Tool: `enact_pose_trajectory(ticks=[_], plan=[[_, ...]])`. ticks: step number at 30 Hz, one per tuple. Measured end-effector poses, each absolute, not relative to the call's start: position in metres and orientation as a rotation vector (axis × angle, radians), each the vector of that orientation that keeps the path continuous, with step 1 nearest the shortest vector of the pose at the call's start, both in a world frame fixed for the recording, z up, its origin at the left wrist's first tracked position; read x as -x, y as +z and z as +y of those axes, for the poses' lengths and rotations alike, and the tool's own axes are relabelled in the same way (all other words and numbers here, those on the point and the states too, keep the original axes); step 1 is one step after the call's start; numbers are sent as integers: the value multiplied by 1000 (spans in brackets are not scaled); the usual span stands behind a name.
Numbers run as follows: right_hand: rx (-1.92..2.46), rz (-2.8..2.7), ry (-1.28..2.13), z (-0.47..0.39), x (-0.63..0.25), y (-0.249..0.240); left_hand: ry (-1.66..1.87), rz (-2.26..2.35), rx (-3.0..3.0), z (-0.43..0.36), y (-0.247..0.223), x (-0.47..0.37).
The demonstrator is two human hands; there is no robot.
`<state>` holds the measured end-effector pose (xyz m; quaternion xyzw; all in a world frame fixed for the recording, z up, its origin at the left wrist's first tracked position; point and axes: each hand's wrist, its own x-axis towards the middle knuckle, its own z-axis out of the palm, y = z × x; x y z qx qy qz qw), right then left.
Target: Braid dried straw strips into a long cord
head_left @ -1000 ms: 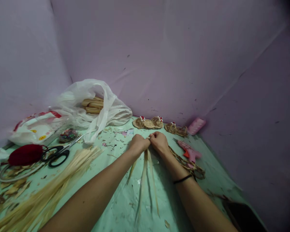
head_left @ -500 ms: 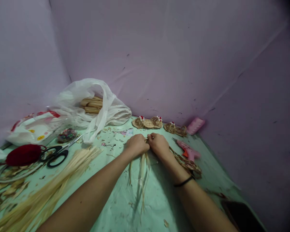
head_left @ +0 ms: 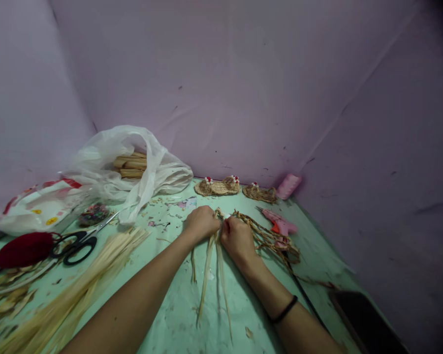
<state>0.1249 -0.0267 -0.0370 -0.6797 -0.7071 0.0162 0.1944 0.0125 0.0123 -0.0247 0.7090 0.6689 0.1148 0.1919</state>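
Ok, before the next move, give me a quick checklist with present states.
1. Left hand closed on the pale fibre strands: ok.
2. Right hand gripping a strand: cannot tell, contact hidden.
3. Strand tails hanging below the hands: ok.
4. Scissors apart from both hands: ok.
5. Braided cords off the glue gun: not ok, they overlap its handle in view.

The pale strips [head_left: 207,274] in the middle look like dry plant fibre, smooth and matt; the braided cord [head_left: 268,239] at right is rougher, as are the far woven slippers [head_left: 225,188]. At left, the scissors [head_left: 87,238] are shiny metal and black plastic, the bag [head_left: 152,164] thin, crinkled plastic. The worktop [head_left: 170,300] has a patchy gloss.
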Motion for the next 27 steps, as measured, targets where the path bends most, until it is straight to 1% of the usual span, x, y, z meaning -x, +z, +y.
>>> enact_pose_trajectory(ticks=[7,15,21,24,27], plan=[[1880,-1932,183,-48,-127,-32,311,1855,-2048,15,-29,-13],[1884,-1917,218,-57,-126,-35,349,1789,-2022,21,-27,-11],[2110,-1857,156,-47,-136,-24,424,1646,-1960,22,-24,-9],[2145,-1865,139,-42,-151,-21,470,1585,-1857,21,-24,-10],[2167,-1822,139,-40,-161,-17,526,1521,-1587,18,-21,-13]])
